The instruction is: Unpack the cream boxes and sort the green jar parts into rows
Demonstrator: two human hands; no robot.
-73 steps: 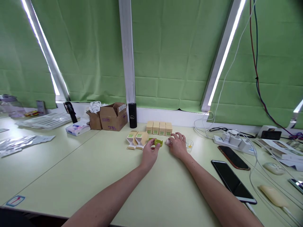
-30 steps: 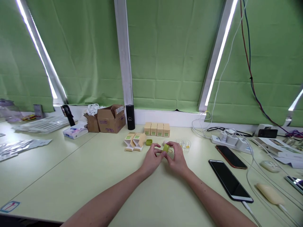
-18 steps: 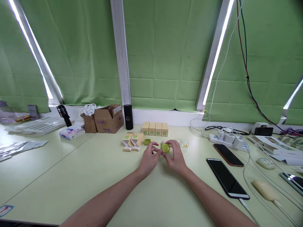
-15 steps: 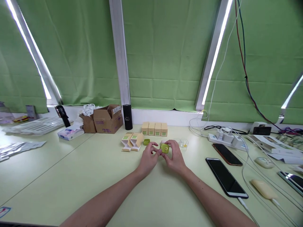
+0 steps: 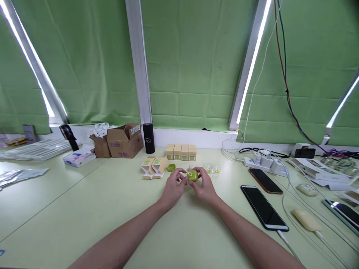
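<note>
Between the fingertips of both hands is a small olive-green square case (image 5: 192, 175) with rounded corners and a pale ring mark on its face. My left hand (image 5: 174, 186) pinches it from the left, and my right hand (image 5: 205, 186) grips its right side. Another green square piece (image 5: 171, 168) lies just past my left fingers. To the left stand two opened kraft cartons (image 5: 154, 167) with green labels. Beyond my right hand sits a clear plastic holder (image 5: 212, 169) with yellow spots inside. A small whitish thing (image 5: 191, 167) is partly hidden behind the case.
Several closed kraft boxes (image 5: 181, 152) stand in a row at the back, near a black cylinder (image 5: 148, 138) and a cardboard box (image 5: 125, 142). On the right lie phones (image 5: 263, 207), a power strip (image 5: 265, 166) and loose cables. A tissue pack (image 5: 79, 158) sits left.
The green case has tilted in my fingers, so its ring mark has shifted toward the left. My view has turned slightly to the right.
</note>
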